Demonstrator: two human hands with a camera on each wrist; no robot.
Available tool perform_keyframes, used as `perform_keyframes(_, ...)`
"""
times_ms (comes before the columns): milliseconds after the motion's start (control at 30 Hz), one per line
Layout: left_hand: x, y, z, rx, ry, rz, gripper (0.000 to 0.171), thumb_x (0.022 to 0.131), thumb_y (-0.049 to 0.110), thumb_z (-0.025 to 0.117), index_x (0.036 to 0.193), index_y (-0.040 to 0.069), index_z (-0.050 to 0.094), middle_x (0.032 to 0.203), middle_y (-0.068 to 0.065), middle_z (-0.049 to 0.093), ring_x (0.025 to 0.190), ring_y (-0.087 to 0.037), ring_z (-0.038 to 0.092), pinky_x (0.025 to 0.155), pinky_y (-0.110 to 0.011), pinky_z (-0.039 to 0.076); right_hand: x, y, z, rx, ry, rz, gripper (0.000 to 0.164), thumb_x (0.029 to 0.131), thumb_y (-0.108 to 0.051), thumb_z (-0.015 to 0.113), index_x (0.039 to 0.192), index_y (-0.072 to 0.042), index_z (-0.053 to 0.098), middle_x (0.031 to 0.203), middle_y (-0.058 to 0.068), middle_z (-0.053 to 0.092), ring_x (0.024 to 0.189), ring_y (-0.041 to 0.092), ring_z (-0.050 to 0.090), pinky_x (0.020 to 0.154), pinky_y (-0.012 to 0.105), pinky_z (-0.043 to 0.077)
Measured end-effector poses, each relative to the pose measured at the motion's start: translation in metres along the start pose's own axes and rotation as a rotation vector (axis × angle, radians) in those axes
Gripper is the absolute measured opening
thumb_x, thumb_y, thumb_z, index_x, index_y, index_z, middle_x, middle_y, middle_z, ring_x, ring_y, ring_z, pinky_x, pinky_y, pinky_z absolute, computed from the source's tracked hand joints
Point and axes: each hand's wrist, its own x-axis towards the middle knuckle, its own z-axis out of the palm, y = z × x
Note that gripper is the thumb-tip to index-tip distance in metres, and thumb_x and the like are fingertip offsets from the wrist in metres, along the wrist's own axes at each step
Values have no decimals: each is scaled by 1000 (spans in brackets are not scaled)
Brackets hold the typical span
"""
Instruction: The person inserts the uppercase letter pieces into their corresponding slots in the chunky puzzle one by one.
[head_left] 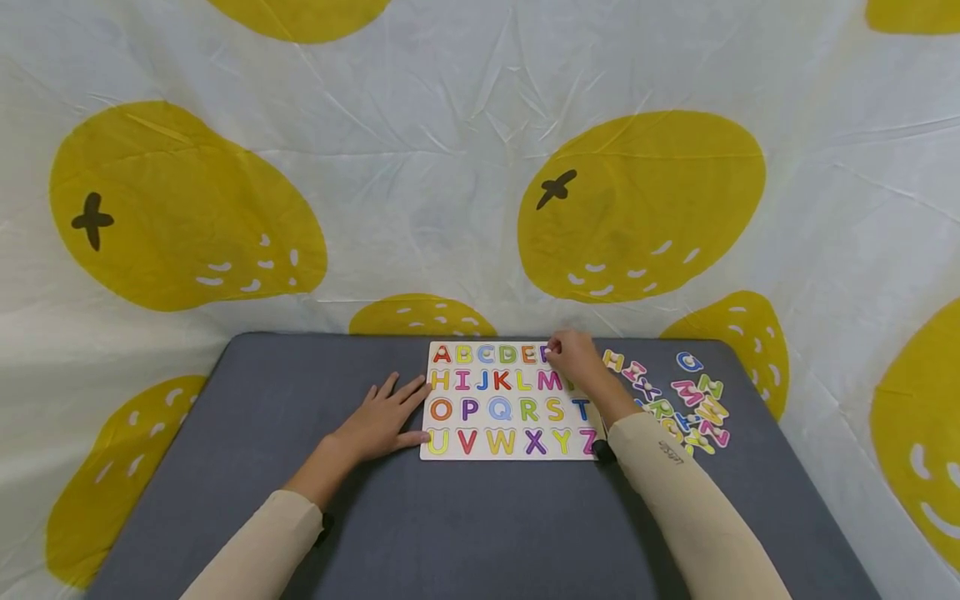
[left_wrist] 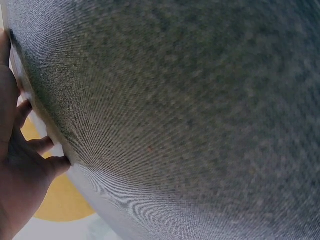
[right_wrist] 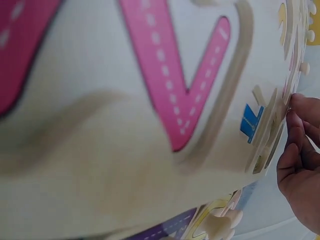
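Left hand (head_left: 382, 421): fingers spread wide, tips resting at the near side of the board.
Right hand (head_left: 576, 360): fingers drawn narrow, pinching the purple letter (head_left: 545, 355), mostly hidden from me.
Letter board (head_left: 481, 457): flat between both hands, partly under the right.
Loose letters (head_left: 711, 409): heaped just beyond the right forearm's outer side.
Grey table (head_left: 450, 533): beneath both hands.

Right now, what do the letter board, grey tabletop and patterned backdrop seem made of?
The letter board seems wood or fibreboard, with a smooth printed face and tan recess edges. The grey tabletop looks covered in matte woven fabric; fine ribbing shows in the left wrist view. The backdrop, creased and faintly shiny, could be cloth or plastic.
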Motion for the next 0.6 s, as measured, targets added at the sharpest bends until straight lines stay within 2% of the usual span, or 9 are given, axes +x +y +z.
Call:
perform_keyframes(300, 2, 0, 2, -3, -8, -2, 90, 95, 65, 61, 165, 19, 29, 171, -8, 26, 155, -52, 19, 115, -76, 25, -22, 14, -19, 43, 47, -68, 23, 97, -17, 72, 112, 1, 71, 95, 11, 69, 87, 26, 60, 81, 43, 51)
perform_keyframes(433, 0, 0, 1, -2, -9, -11, 89, 96, 64, 61, 165, 19, 29, 171, -7, 26, 155, -52, 19, 115, -75, 24, -30, 30, -31, 63, 54, -61, 26, 98, -17, 72, 118, 1, 71, 98, 12, 69, 90, 27, 60, 84, 43, 51)
perform_keyframes(600, 1, 0, 2, -13, -6, -6, 89, 96, 64, 61, 165, 19, 28, 172, -7, 25, 156, -51, 17, 116, -75, 24, -40, 58, -46, 84, 104, -45, 28, 100, -19, 70, 121, -1, 71, 100, 13, 69, 89, 27, 61, 79, 40, 51)
